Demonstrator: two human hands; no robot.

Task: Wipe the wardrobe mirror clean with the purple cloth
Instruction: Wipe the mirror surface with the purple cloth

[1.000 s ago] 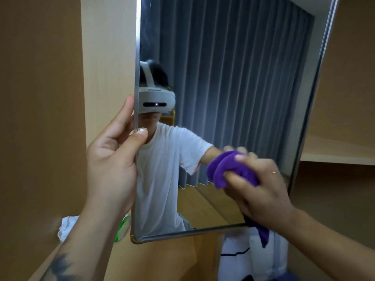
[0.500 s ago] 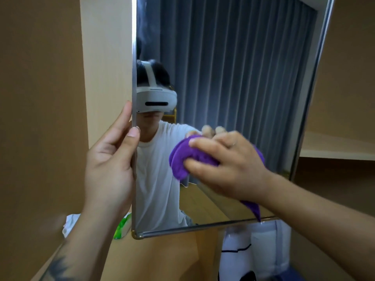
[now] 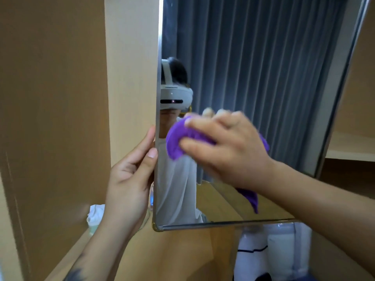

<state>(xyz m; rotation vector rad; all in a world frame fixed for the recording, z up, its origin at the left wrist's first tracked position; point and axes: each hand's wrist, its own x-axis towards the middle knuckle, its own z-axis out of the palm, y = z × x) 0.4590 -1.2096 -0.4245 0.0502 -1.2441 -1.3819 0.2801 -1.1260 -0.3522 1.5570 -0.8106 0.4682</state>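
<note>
The right hand presses a crumpled purple cloth against the metal-framed wardrobe mirror, whose left edge the left hand grips.

Nothing here for you to read: no words, labels, brands or numbers. The mirror and the purple cloth carry no print at all.
</note>
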